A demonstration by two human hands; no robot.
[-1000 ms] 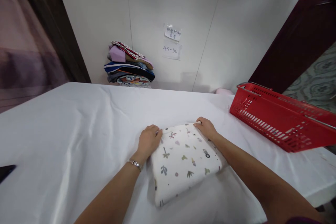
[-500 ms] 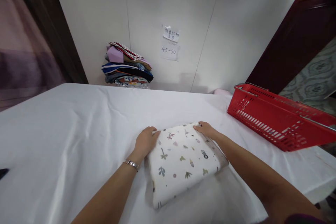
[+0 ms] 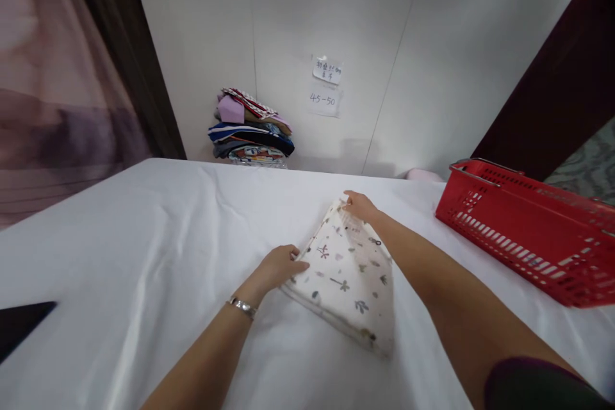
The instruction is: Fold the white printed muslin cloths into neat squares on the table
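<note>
A folded white cloth with small printed plants and figures (image 3: 348, 278) lies on the white-covered table (image 3: 144, 230), turned with one corner pointing away from me. My left hand (image 3: 281, 266), with a bracelet at the wrist, has its fingers closed on the cloth's near left edge. My right hand (image 3: 360, 205) grips the far corner of the cloth, fingers curled over it.
A red plastic basket (image 3: 528, 230) sits on the table at the right. A stack of folded coloured clothes (image 3: 250, 128) rests against the white wall at the back, under two paper notes (image 3: 327, 83). A dark flat object (image 3: 22, 327) lies at the left edge.
Both hands have slid the folded cloth away from me and rotated it, so its far right corner now points toward the wall. The camera has shifted a little.
</note>
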